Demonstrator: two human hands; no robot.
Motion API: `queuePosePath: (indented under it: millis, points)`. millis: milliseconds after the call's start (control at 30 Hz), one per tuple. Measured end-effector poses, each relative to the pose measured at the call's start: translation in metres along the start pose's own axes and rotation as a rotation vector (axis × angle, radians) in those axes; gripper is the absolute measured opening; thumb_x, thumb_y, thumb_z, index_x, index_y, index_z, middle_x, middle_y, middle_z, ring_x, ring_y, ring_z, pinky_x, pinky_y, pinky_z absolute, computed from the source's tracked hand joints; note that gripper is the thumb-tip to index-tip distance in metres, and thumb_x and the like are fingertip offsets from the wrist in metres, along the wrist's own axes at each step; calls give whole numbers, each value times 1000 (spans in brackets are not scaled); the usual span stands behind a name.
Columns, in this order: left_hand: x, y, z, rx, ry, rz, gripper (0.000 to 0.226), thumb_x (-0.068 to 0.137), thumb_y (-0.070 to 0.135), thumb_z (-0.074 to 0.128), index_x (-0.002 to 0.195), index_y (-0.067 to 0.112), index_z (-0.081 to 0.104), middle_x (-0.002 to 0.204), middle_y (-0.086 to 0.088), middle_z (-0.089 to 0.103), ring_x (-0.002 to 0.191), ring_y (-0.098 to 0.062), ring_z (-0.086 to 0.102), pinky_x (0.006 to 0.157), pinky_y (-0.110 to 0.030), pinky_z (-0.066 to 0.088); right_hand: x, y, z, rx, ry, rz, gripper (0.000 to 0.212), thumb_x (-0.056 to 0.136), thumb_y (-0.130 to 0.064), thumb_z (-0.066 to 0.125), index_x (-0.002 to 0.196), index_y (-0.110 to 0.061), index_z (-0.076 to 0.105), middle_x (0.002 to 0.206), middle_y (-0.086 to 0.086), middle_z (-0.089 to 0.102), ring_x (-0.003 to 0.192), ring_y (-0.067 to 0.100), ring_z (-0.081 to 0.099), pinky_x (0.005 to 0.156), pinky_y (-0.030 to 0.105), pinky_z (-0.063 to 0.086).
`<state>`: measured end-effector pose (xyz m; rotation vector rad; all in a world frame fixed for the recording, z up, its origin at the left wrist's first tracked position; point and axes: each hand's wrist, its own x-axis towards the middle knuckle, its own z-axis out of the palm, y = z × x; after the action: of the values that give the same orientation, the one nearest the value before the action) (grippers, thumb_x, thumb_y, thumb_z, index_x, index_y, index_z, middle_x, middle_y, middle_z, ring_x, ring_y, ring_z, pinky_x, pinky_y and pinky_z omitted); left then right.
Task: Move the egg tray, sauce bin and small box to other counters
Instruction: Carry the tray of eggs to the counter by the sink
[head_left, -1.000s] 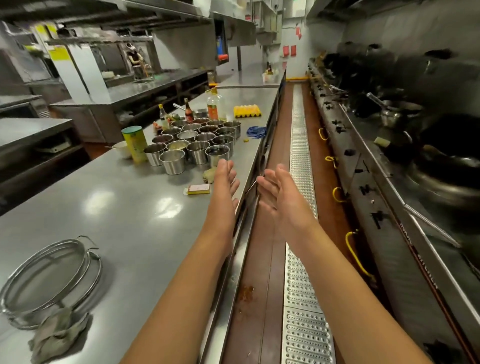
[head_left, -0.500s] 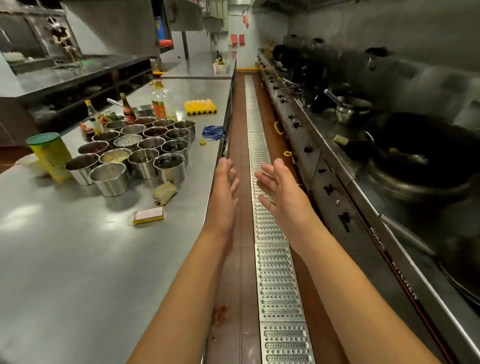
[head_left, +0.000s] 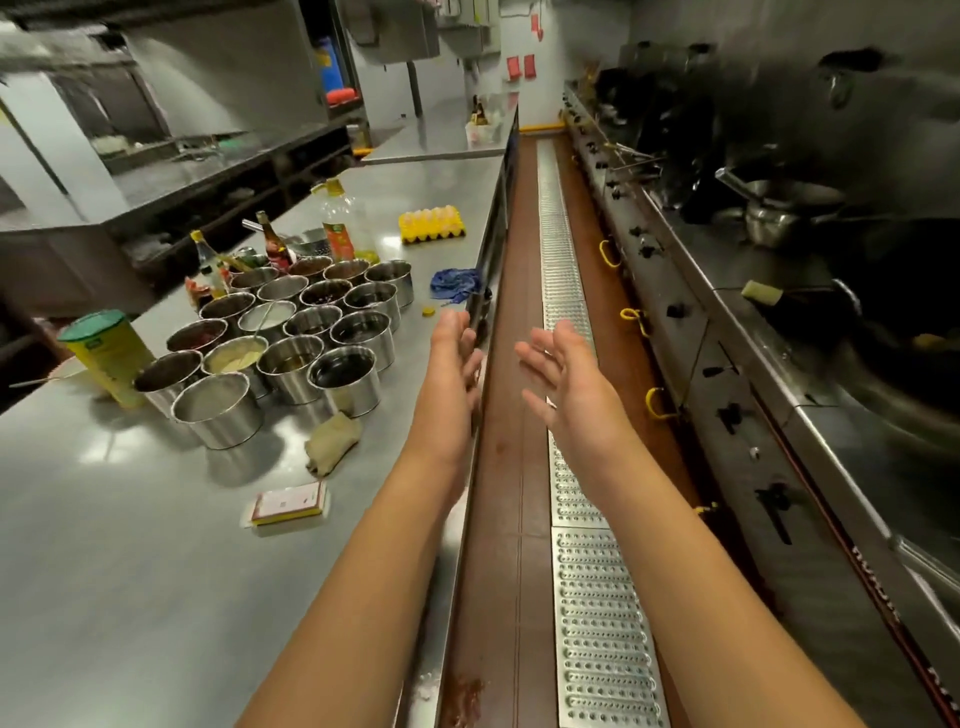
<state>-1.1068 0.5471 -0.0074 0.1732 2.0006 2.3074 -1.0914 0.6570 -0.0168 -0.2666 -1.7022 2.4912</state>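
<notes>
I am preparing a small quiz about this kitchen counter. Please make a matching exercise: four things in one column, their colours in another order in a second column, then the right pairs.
Things:
1. egg tray
2. cloth near the counter edge
3. lid of the tall canister
4. small box

Colours:
A. green
B. pink top, yellow sides
C. yellow
D. blue

Pairs: 1-C, 2-D, 3-A, 4-B

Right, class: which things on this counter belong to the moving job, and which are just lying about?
Job:
egg tray
small box
sauce tins, one of them perhaps the bin
left hand and right hand, both empty

Lying about:
blue cloth
green-lidded canister
oil bottle
crumpled rag
</notes>
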Motion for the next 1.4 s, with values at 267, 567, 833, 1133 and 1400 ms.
queuePosePath:
  millis: [267,567,833,1133,1400]
  points:
    - [82,-11,-2,26,99,-3,61,99,61,24,152,33,37,158,6,38,141,-8,40,121,-39,24,98,6,5,-26,-113,39,80,88,-66,45,151,-17,41,150,2,50,138,13,45,118,37,32]
    - [216,-38,-28,-43,94,-27,61,100,61,22,151,33,39,157,9,40,141,-6,40,121,-38,23,228,21,25,-113,-63,50,62,101,-52,34,150,-15,41,151,4,50,140,15,44,120,41,30]
    - [321,-44,-21,-98,7,-87,62,102,59,20,153,28,36,157,5,41,142,-8,39,120,-37,23,317,7,30,-110,16,34,60,102,-50,36,150,-15,42,148,3,52,137,12,48,117,35,34]
    - [420,-57,25,-74,-27,-91,77,88,72,28,151,30,39,154,7,44,139,-7,43,119,-38,23,407,-8,-5,-103,39,13,49,104,-45,35,143,-17,47,145,2,54,134,10,49,116,34,35]
    - [508,-52,80,-52,20,-48,61,102,56,23,152,25,39,154,4,43,140,-8,43,101,-21,35,506,-43,-53,-29,-13,-11,56,103,-47,35,149,-15,43,148,3,52,136,12,48,119,36,33]
